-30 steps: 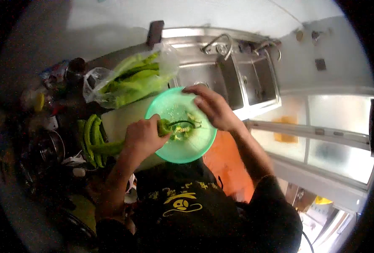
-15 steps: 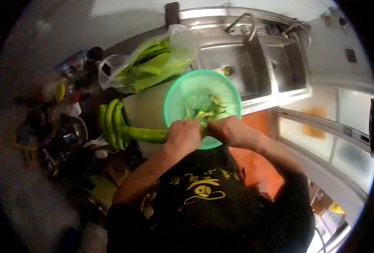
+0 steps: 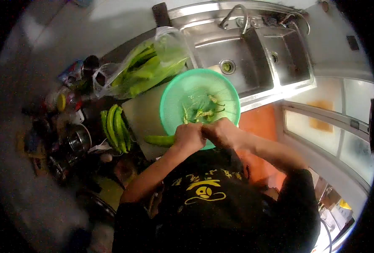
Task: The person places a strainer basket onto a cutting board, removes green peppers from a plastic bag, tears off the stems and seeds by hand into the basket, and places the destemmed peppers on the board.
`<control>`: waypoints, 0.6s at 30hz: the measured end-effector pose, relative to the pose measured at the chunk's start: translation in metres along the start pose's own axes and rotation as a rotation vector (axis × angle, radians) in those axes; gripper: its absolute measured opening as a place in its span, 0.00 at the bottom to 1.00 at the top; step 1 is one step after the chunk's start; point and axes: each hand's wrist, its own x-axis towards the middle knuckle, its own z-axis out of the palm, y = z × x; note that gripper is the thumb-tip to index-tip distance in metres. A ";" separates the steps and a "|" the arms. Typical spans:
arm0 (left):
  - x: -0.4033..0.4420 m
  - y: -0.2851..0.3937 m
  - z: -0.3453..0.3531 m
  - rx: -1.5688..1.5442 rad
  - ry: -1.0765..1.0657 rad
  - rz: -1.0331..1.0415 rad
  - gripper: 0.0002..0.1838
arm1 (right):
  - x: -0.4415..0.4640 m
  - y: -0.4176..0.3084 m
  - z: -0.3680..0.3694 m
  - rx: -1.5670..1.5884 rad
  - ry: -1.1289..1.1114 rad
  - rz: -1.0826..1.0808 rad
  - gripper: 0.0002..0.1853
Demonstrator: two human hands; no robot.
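A long green pepper point(image 3: 158, 140) sticks out to the left of my left hand point(image 3: 190, 137), whose fingers are wrapped round it. Pressed against that hand is my right hand point(image 3: 223, 133), closed at the pepper's other end; what its fingers pinch is hidden. Both hands are over the near rim of a green mesh basket point(image 3: 165, 101). Inside the basket lie stems and pale seedy cores point(image 3: 204, 113). Left of the cutting board point(image 3: 142, 110), several long green peppers point(image 3: 116, 128) lie side by side.
A clear plastic bag point(image 3: 170, 48) of green peppers lies behind the board. At the back right is a steel double sink point(image 3: 237, 55) with a faucet point(image 3: 242, 17). Jars, a metal pot point(image 3: 79, 139) and other items crowd the left. Glass panels stand at the right.
My right hand has come from the basket's far side to meet my left hand. The pepper shows shorter beyond my left hand than half a second ago. The camera view has shifted.
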 end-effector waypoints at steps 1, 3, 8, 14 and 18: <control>0.009 0.000 0.000 0.035 -0.019 0.011 0.11 | 0.004 0.006 0.001 -0.068 -0.021 0.020 0.08; 0.016 -0.003 0.006 0.100 -0.088 0.030 0.11 | 0.002 0.034 0.011 -0.113 -0.067 -0.011 0.07; 0.036 -0.002 -0.007 0.312 -0.002 0.034 0.11 | -0.006 0.040 -0.025 0.180 0.078 -0.073 0.06; 0.038 -0.047 -0.034 0.352 0.117 -0.091 0.11 | -0.035 0.081 -0.035 0.068 0.194 0.042 0.11; 0.036 -0.019 -0.037 0.402 0.042 -0.136 0.16 | -0.021 0.111 0.019 -0.311 0.029 0.236 0.13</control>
